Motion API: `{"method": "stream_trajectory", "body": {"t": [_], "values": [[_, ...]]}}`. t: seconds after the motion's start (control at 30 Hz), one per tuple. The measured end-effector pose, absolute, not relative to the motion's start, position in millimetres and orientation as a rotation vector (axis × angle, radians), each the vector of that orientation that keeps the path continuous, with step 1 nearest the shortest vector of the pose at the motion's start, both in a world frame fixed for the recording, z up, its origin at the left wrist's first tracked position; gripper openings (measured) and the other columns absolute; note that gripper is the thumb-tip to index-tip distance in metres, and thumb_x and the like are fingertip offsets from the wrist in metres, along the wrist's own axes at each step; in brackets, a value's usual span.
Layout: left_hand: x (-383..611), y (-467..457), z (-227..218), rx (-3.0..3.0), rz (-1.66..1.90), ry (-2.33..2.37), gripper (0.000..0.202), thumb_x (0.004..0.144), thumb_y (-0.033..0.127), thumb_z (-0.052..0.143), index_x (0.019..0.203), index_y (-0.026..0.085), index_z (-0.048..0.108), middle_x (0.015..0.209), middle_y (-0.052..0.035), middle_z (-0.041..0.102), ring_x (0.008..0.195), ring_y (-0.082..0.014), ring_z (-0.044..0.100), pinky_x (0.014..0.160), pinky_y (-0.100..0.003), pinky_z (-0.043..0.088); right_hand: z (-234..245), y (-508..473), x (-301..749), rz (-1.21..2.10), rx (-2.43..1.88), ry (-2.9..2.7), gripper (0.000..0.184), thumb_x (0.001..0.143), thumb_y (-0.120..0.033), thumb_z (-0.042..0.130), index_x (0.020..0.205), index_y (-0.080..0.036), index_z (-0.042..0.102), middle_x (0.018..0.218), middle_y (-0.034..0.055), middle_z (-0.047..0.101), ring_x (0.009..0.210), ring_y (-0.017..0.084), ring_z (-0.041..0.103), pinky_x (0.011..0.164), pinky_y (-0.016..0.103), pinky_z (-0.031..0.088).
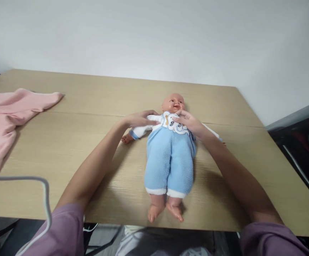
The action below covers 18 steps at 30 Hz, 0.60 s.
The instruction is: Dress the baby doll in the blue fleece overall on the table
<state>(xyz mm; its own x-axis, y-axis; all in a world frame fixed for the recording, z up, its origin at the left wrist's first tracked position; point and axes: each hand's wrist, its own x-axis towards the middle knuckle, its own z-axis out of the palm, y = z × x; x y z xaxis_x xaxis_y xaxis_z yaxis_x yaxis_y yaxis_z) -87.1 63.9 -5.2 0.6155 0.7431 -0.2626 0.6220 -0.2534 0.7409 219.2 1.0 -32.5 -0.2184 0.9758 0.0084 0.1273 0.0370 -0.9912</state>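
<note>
A baby doll [173, 103] lies face up on the table, feet towards me. It wears a fuzzy blue and white romper [170, 153] with an animal face on the chest. My left hand [142, 119] is closed around the shoulder of the romper on the left, thumb on the chest and fingers by the neck. At the collar on the other side, my right hand [188, 122] grips the romper, fingers just below the doll's chin. Part of the doll's arm on the right is hidden behind my right forearm. The doll's bare feet stick out of the cuffs.
A pink fleece garment [7, 117] lies spread on the left of the wooden table [90, 92]. A white cable [46, 199] loops across the lower left. A white wall [143, 39] stands behind, and a dark chair [300, 149] is at the right edge.
</note>
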Motion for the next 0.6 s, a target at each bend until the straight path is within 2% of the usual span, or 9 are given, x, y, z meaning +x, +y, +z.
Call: {"method": "stream_trajectory", "body": {"t": [0.07, 0.13, 0.3, 0.43, 0.6], "values": [[-89.8, 66.9, -8.9, 1.983, 0.162, 1.035, 0.088, 0.087, 0.082, 0.079, 0.157, 0.03, 0.067, 0.159, -0.0077, 0.075, 0.144, -0.0358, 0.07, 0.118, -0.04, 0.055, -21.6, 1.7, 239.8, 1.046, -1.285, -1.759, 0.042, 0.091, -0.066, 0.092, 0.104, -0.028, 0.081, 0.116, 0.0036, 0.084, 0.111, 0.03, 0.075, 0.098, 0.042, 0.059], [-90.6, 68.5, -12.5, 1.989, 0.156, 1.016, 0.087, 0.088, 0.081, 0.078, 0.157, 0.03, 0.067, 0.158, -0.0078, 0.075, 0.143, -0.0355, 0.07, 0.118, -0.04, 0.056, -9.2, -1.1, 256.5, 0.948, -1.37, -1.941, 0.041, 0.097, -0.067, 0.086, 0.111, -0.028, 0.082, 0.121, 0.0034, 0.085, 0.117, 0.033, 0.075, 0.105, 0.045, 0.057], [-86.9, 61.6, -4.6, 2.011, 0.132, 1.096, 0.091, 0.087, 0.084, 0.071, 0.158, 0.026, 0.065, 0.159, -0.0114, 0.075, 0.142, -0.0367, 0.071, 0.12, -0.043, 0.056, 3.9, -12.4, 272.6, 0.853, -1.525, -2.088, 0.043, 0.099, -0.067, 0.08, 0.116, -0.028, 0.081, 0.122, 0.0049, 0.086, 0.115, 0.034, 0.075, 0.104, 0.046, 0.057], [-95.0, 55.6, 17.2, 2.055, -0.056, 1.162, 0.103, 0.078, 0.089, 0.074, 0.158, 0.024, 0.063, 0.158, -0.013, 0.075, 0.141, -0.0385, 0.071, 0.119, -0.043, 0.056, -18.7, -23.6, 286.7, 0.63, -1.457, -2.147, 0.041, 0.105, -0.064, 0.073, 0.126, -0.029, 0.079, 0.129, 0.0083, 0.084, 0.119, 0.035, 0.076, 0.106, 0.049, 0.059], [-121.0, 58.9, 36.1, 2.065, -0.319, 1.251, 0.107, 0.061, 0.084, 0.085, 0.147, 0.022, 0.067, 0.151, -0.0167, 0.079, 0.135, -0.0427, 0.074, 0.109, -0.043, 0.059, -70.6, -63.1, 339.8, 0.241, -1.465, -2.082, 0.057, 0.103, -0.061, 0.076, 0.151, -0.031, 0.07, 0.142, 0.0145, 0.077, 0.132, 0.04, 0.071, 0.122, 0.063, 0.055]]}}
